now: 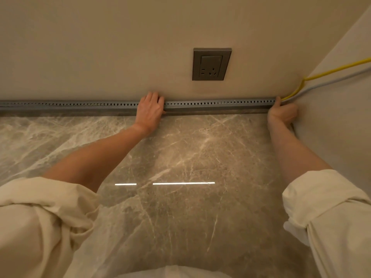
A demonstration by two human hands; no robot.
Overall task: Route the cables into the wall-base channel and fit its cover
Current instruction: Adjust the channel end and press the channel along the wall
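1. 2 bare hands reach to the far edge of the marble floor (180, 157), where a grey channel (220, 104) with a row of small holes along its top runs left to right at the base of the wall (100, 57).
2. Left hand (149, 111) lies over the channel near its middle, fingers bent over the top edge against the wall and palm against the front face; its grip wraps the channel.
3. Right hand (282, 113) is at the channel's right end, in the corner where the side wall (341, 117) meets the far wall. Its thumb points up against the channel end and the fingers are curled; whether the grip holds anything, I cannot tell.
4. 2 cables come in from the right along the side wall: a yellow cable (331, 72) and a grey cable (329, 82). Both drop into the corner and meet the channel's right end just beside the right hand.
5. 1 grey socket (210, 64) sits on the far wall above the channel, between the 2 hands.
6. Cream sleeves (325, 197) are rolled up on both arms.
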